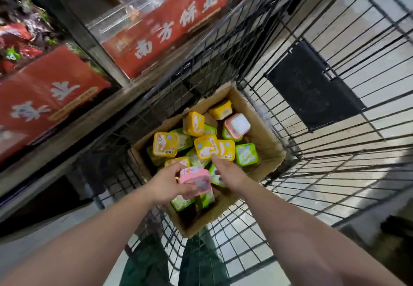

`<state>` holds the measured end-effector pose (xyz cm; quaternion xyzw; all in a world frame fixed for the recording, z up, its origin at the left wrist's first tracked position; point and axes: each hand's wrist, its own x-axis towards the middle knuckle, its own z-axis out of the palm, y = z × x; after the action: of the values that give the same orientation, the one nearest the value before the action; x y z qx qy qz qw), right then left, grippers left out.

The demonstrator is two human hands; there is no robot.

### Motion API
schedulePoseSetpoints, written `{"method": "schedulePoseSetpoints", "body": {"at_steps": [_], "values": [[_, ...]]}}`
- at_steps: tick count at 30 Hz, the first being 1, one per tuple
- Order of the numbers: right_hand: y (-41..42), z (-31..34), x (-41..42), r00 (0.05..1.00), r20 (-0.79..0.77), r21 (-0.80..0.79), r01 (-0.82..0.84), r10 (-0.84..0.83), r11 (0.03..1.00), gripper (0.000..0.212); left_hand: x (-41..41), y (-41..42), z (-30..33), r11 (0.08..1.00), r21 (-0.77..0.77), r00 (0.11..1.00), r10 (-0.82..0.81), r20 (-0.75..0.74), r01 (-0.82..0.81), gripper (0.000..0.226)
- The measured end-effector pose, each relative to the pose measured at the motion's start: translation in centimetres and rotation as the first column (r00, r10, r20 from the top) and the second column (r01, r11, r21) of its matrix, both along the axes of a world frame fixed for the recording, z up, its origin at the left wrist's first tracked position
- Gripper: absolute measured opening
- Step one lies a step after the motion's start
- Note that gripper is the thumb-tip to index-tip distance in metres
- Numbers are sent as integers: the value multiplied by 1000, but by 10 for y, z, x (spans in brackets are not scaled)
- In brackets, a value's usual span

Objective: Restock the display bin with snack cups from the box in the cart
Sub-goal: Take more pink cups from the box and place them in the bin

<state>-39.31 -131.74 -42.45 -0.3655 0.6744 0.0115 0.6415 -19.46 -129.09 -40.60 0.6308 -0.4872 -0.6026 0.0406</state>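
Observation:
An open cardboard box sits on the floor of a black wire cart. It holds several square snack cups in yellow, green and pink. My left hand grips a pink snack cup above the near part of the box. My right hand reaches into the box with its fingers stretched out, and a fingertip touches a yellow cup. Another pink cup lies upside down at the far side. The display bin is not clearly in view.
A shelf unit with red signs bearing white characters stands left of the cart. Bagged goods fill the upper left shelves. A black panel hangs on the cart's right wall. Green trouser legs show below the cart's near edge.

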Motion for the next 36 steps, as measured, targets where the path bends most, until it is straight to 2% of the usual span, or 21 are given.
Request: {"method": "schedulePoseSetpoints", "body": {"at_steps": [3, 6, 8, 12, 15, 18, 20, 25, 28, 29, 33, 36], "values": [[-18, -12, -26, 946, -321, -251, -30, -54, 967, 57, 4, -4, -10, 983, 31, 984, 178, 23, -179, 38], [-42, -24, -47, 900, -424, -331, -49, -102, 942, 64, 5, -10, -23, 935, 119, 942, 335, -2, -333, 47], [-61, -36, -52, 890, -437, -362, -41, -131, 931, 74, 3, -16, -28, 909, 166, 919, 393, -34, -383, 60], [-88, -66, -48, 875, -470, -366, -77, -113, 927, 83, -2, -27, -34, 876, 222, 882, 458, -111, -427, 69], [-91, -80, -38, 861, -468, -394, 0, -201, 919, 76, -2, -30, -40, 857, 265, 867, 484, -120, -442, 78], [-91, -83, -35, 874, -389, -442, 99, -290, 891, 65, 0, -30, -42, 836, 303, 863, 500, -77, -457, 92], [-88, -78, -37, 898, -325, -462, 122, -295, 879, 64, 1, -30, -38, 823, 327, 860, 507, -54, -464, 85], [-73, -27, -42, 942, -291, -513, -6, -167, 858, 61, 2, -30, -10, 796, 268, 818, 574, -45, -543, 74], [-57, 18, -32, 968, -241, -551, -77, -70, 831, 59, 3, -30, 17, 786, 211, 793, 606, -69, -582, 37], [-51, 33, -26, 973, -228, -560, -104, -32, 822, 58, 5, -30, 25, 782, 198, 785, 614, -82, -591, 33], [-27, 89, 8, 969, -206, -586, -234, 137, 775, 52, 26, -13, 67, 772, 196, 769, 630, -108, -605, 38], [-2, 121, 48, 945, -211, -618, -327, 250, 715, 70, 60, 16, 101, 765, 194, 753, 641, -145, -614, 49]]}}
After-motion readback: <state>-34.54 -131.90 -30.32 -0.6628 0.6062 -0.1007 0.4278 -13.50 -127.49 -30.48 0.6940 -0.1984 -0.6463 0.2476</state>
